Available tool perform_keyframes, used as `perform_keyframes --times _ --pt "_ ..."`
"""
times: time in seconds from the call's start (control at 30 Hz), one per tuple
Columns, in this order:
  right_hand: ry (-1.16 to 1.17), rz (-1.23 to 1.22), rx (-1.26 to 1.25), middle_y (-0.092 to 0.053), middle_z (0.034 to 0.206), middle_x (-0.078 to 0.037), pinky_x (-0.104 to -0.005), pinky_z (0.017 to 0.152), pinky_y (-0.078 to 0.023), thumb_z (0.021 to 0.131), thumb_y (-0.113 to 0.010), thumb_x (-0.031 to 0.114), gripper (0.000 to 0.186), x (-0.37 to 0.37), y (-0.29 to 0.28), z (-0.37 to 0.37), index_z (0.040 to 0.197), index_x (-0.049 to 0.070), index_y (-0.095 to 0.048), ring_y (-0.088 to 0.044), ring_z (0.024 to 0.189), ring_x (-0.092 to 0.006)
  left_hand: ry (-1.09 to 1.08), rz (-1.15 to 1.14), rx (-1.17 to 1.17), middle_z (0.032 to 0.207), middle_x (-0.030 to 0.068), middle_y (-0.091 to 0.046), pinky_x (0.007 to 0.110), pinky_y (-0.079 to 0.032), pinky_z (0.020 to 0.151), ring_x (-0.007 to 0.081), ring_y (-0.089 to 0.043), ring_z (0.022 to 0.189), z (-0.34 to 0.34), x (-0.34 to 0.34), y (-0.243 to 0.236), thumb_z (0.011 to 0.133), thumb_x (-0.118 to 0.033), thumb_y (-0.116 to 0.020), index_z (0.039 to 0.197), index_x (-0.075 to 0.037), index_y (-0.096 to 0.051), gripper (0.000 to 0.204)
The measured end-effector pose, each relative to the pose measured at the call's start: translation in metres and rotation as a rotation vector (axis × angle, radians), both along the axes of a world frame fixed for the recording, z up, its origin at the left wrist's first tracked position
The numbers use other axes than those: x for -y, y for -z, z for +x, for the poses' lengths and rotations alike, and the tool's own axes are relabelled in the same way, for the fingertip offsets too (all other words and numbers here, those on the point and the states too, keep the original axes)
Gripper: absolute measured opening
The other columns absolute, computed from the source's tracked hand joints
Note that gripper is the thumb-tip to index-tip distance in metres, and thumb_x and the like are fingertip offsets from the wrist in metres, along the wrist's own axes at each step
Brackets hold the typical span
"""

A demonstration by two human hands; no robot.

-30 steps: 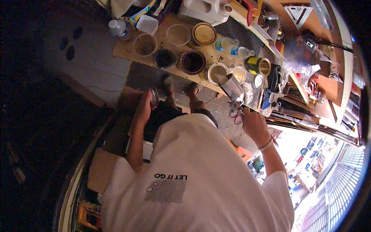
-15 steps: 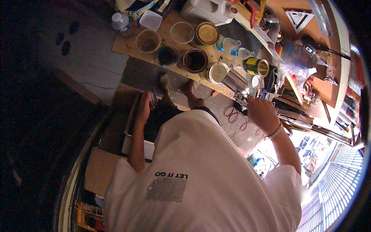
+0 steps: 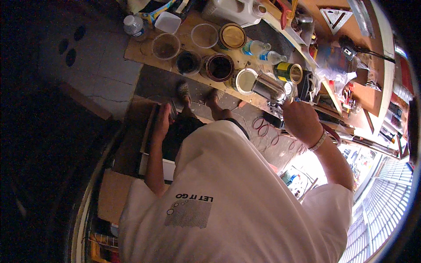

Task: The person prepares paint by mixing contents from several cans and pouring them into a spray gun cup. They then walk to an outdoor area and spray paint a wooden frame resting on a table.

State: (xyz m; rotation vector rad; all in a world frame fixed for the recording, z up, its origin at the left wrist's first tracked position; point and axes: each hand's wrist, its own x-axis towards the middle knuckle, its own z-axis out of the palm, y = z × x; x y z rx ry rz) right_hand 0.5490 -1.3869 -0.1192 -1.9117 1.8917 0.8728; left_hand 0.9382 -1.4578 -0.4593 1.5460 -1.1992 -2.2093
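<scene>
My right hand (image 3: 301, 122) is closed around the handle of a spray gun (image 3: 275, 106), whose metal cup (image 3: 267, 86) tilts toward the bench. The cup is just right of an open can with a pale rim (image 3: 245, 81). At my left side, my left hand (image 3: 162, 120) grips a small round lid-like piece (image 3: 173, 110), seen nearly edge-on and partly hidden by the fingers. Left of the pale can stand an open can with dark contents (image 3: 219, 67) and a dark-filled tub (image 3: 188, 62).
On the wooden bench (image 3: 195, 19) are clear tubs (image 3: 165, 46), a tan-topped can (image 3: 232, 36), plastic bottles (image 3: 272, 57), a yellow-green can (image 3: 288, 72) and a big jug (image 3: 237, 11). Cluttered shelving (image 3: 351, 87) rises at right. A thin red hose (image 3: 261, 127) loops across the floor.
My right hand and the spray gun have shifted slightly to the right. The lid-like piece in my left hand has turned a little. The bench has moved slightly in view.
</scene>
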Motion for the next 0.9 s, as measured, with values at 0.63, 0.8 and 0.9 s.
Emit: perform_keyframes --times 0.63,0.8,0.9 --pt "0.013 -0.02 0.032 -0.07 0.073 -0.014 -0.0411 0.062 -0.058 0.085 -0.06 0.012 0.014 0.011 -0.011 0.005 0.078 0.005 -0.07 -0.072 0.068 -0.0281 0.086 -0.125 0.056 0.087 0.0085 -0.059 0.034 -0.047 0.063 0.017 -0.059 0.07 -0.004 0.028 -0.014 0.107 -0.048 -0.04 0.107 -0.003 -0.059 0.049" --pt "0.048 -0.003 0.024 -0.071 0.073 -0.014 -0.0412 0.063 -0.059 0.085 -0.061 0.012 0.014 0.015 -0.014 0.007 0.077 0.005 -0.071 -0.072 0.069 -0.0287 0.075 -0.125 0.078 0.088 0.0094 -0.059 0.034 -0.048 0.063 0.0177 -0.059 0.07 -0.006 0.032 -0.018 0.106 -0.049 -0.04 0.106 -0.003 -0.06 0.05" --pt "0.032 -0.007 0.035 -0.071 0.073 -0.014 -0.0412 0.063 -0.059 0.084 -0.061 0.012 0.015 0.015 -0.014 0.006 0.076 0.005 -0.071 -0.072 0.069 -0.0288 0.092 -0.106 0.071 0.088 0.0082 -0.06 0.034 -0.048 0.064 0.0174 -0.06 0.071 -0.005 0.033 -0.014 0.106 -0.05 -0.039 0.106 -0.004 -0.061 0.051"
